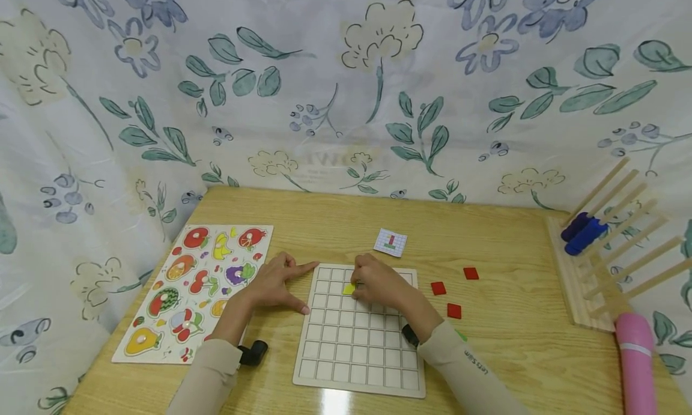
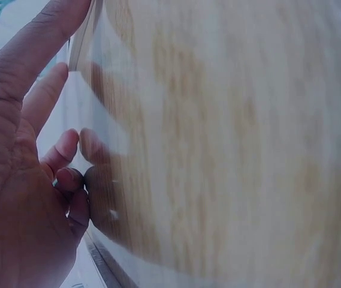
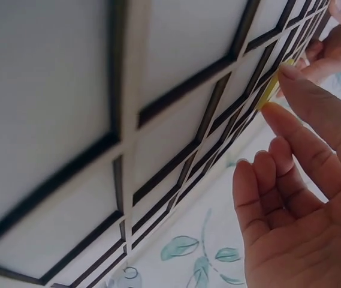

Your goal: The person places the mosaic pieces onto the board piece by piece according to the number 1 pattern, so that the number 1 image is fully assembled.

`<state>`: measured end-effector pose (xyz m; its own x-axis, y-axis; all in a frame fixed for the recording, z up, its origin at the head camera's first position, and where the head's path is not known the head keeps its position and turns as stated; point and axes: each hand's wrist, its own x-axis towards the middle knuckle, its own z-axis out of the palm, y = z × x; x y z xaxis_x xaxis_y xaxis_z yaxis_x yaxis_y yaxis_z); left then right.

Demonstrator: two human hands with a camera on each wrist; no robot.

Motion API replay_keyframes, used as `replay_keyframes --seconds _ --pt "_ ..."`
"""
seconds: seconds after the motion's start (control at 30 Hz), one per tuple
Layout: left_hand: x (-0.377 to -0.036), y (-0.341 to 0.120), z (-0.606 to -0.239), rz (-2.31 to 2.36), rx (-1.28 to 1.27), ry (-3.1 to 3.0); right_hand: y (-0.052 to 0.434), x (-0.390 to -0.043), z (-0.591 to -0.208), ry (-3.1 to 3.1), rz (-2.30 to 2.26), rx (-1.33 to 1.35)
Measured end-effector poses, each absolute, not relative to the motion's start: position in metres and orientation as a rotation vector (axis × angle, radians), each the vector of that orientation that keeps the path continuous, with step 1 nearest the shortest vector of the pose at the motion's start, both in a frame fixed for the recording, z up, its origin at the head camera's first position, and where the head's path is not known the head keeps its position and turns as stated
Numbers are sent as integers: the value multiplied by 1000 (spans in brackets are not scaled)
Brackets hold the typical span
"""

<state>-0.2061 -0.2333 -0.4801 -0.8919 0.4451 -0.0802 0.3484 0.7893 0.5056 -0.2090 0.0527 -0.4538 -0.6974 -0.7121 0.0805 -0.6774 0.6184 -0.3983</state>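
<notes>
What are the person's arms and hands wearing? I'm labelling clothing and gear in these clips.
Both arms wear long beige sleeves. The right sleeve carries small dark lettering along the forearm. A small black device sits at each wrist: one by the left sleeve cuff, one by the right. The left hand and right hand are bare, with no gloves or rings visible.

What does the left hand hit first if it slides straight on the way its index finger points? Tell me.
Probably the right hand, which holds a yellow tile on the grid board. The left hand points right along the board's top edge; depth is unclear, so it may pass just behind.
</notes>
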Motion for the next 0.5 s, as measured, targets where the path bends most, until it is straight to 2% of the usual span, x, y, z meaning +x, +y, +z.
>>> replay_keyframes --seconds 0.13,0.5 --pt "-206 -232 -480 723 622 2785 54 -207 -451 2744 -627 -1159" --pt "-207 -233 -480 713 640 2785 75 -207 -449 2576 -1010 -812"
